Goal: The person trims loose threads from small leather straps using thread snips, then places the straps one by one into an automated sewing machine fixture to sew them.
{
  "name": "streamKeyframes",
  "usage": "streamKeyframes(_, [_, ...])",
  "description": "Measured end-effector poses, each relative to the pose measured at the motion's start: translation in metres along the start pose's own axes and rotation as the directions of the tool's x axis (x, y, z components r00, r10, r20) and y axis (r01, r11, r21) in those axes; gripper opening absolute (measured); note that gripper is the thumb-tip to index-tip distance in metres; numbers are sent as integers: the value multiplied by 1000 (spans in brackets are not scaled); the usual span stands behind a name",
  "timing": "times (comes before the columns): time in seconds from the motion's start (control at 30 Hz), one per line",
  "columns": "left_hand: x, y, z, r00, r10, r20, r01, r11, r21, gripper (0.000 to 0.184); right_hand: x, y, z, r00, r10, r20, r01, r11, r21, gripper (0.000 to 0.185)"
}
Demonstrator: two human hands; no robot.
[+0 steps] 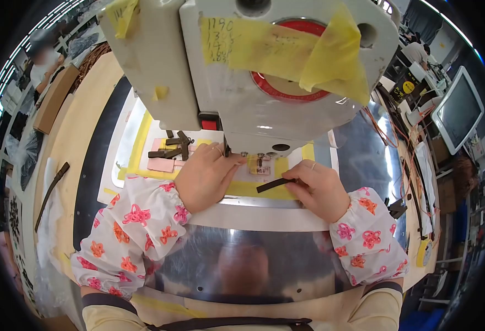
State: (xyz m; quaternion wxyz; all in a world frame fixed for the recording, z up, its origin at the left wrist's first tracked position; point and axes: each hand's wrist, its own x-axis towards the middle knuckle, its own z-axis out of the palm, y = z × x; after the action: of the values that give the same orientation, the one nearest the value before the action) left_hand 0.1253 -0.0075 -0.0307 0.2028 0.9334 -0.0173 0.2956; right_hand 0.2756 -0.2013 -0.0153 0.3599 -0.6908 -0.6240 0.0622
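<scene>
My right hand [320,187] pinches one end of a short dark strap [275,185], which points left over the yellow-taped plate in front of the sewing machine [286,118]. My left hand [206,174] is closed, its fingertips low beside the machine's needle area; whatever they hold or press is hidden. Just right of those fingertips lies a small clear jig piece with markings [260,165]. Several dark strap pieces [183,144] lie in a loose pile beyond my left hand, near a pink pad [162,165].
The machine head, with yellow tape notes [253,47], hangs close above both hands. A shiny metal plate [226,254] lies in front of me. One long dark strap [51,196] rests on the left tabletop. A monitor [458,110] stands at right; other people sit farther back.
</scene>
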Motion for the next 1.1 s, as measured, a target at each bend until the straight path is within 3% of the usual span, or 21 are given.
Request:
streamKeyframes(0.3, [-5, -8, -1, 995, -2, 97, 1, 1000, 9, 38, 4, 0, 3, 994, -74, -86, 70, 996, -50, 13])
streamKeyframes(0.37, [-5, -8, -3, 997, 21, 78, -24, 999, 36, 36, 8, 0, 4, 989, 2, -150, -7, 999, -32, 14])
streamKeyframes(0.5, [-5, -11, -1, 996, 61, 61, -65, 995, 71, 33, 15, 3, 2, 991, 6, -132, -10, 999, -35, 11])
streamKeyframes(0.63, [-6, -11, 2, 996, 35, 83, -39, 998, 49, 32, 12, 7, 0, 978, 106, -179, -100, 994, 41, 9])
streamKeyframes(0.7, [-7, -10, 2, 994, -49, 98, 48, 999, 5, 32, 12, 11, 1, 970, 150, -190, -139, 988, 71, 8])
streamKeyframes(0.77, [-8, -11, 4, 994, -44, 99, 44, 999, 3, 33, 13, 13, 4, 986, 15, -167, -22, 999, -43, 9])
streamKeyframes(1.03, [0, -12, -1, 984, 106, 140, -108, 994, 8, 36, 20, 10, 7, 992, -48, -121, 33, 992, -126, 9])
streamKeyframes(1.1, [2, -10, -2, 965, 115, 235, -147, 981, 127, 34, 24, 8, 8, 991, -63, -115, 47, 989, -141, 10])
